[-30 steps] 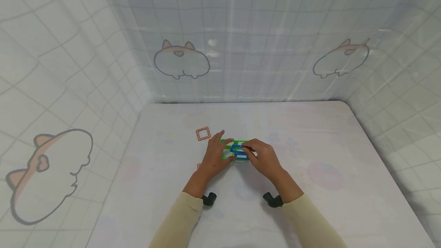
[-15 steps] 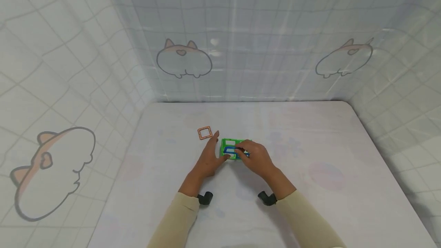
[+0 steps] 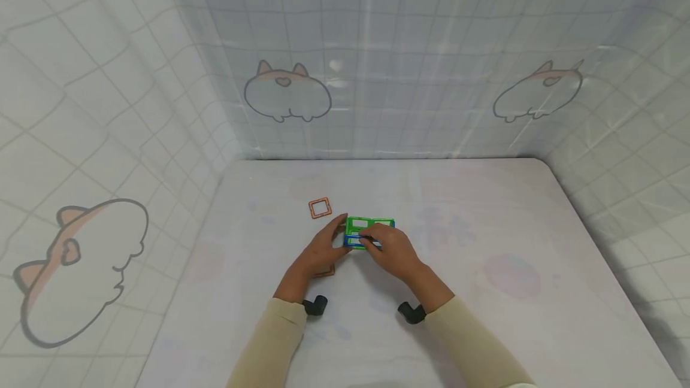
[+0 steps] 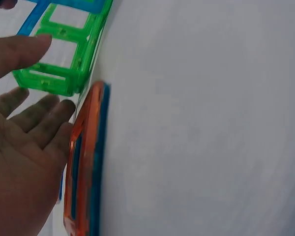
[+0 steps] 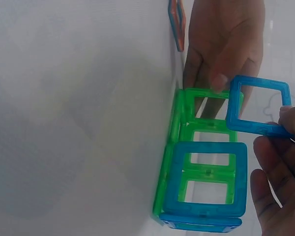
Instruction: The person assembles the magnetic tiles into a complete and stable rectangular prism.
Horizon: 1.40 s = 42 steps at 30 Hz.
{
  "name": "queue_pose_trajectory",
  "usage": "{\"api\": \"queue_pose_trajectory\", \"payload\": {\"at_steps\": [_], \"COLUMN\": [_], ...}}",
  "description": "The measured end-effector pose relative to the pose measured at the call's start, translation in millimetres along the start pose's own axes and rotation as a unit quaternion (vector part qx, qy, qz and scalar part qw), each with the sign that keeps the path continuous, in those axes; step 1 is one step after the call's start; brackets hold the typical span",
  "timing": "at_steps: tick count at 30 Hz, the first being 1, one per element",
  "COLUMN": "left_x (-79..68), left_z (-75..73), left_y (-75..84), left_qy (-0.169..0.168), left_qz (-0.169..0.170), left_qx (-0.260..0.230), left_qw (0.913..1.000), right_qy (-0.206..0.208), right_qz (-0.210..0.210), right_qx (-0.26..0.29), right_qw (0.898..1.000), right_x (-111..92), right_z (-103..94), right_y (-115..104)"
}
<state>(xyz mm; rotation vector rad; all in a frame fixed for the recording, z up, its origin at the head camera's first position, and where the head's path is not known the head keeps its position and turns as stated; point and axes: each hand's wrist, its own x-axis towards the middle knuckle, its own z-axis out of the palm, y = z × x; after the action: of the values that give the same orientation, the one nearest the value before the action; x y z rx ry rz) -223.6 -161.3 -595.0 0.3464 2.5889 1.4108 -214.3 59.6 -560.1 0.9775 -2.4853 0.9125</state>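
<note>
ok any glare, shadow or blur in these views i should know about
Head view: pale glare streaks down the back wall, a soft shadow on the table near the right hand; left wrist view: dim, darker toward the lower right, the orange tile somewhat soft; right wrist view: hazy, with broad faint shadows on the table, though the green tiles read clearly.

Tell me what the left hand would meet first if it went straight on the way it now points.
Most likely the green frame: in the head view its end lies straight ahead of the left hand, at the opening between thumb and fingers. Whether they already touch is unclear.
</note>
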Motion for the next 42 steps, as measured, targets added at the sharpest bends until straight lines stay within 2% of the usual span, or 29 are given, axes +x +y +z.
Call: {"api": "queue_pose_trajectory", "payload": {"at_steps": [6, 15, 21, 34, 42], "left_x": [1.5, 1.8, 3.3, 4.8, 5.5], "left_z": [-2.1, -4.4, -4.9, -6.1, -6.4], "left_y": [-0.5, -2.0, -3.0, -4.5, -4.2], "left_qy": [-0.021, -0.023, -0.023, -0.025, -0.027], "left_qz": [-0.001, 0.011, 0.003, -0.001, -0.005], "left_qx": [0.001, 0.015, 0.031, 0.0, 0.004], "left_qw": [0.9998, 0.9996, 0.9993, 0.9997, 0.9996], "right_qy": [0.008, 0.02, 0.028, 0.021, 0.016], "right_qz": [0.002, -0.001, -0.018, -0.028, -0.025], "right_qx": [-0.003, 0.008, 0.01, 0.001, -0.005], "right_qw": [1.0, 1.0, 0.999, 0.999, 1.0], "right_x": [0, -1, 1, 3, 3], "right_z": [2.1, 4.5, 5.3, 8.8, 10.7], "right_y": [1, 5, 8, 13, 15]}}
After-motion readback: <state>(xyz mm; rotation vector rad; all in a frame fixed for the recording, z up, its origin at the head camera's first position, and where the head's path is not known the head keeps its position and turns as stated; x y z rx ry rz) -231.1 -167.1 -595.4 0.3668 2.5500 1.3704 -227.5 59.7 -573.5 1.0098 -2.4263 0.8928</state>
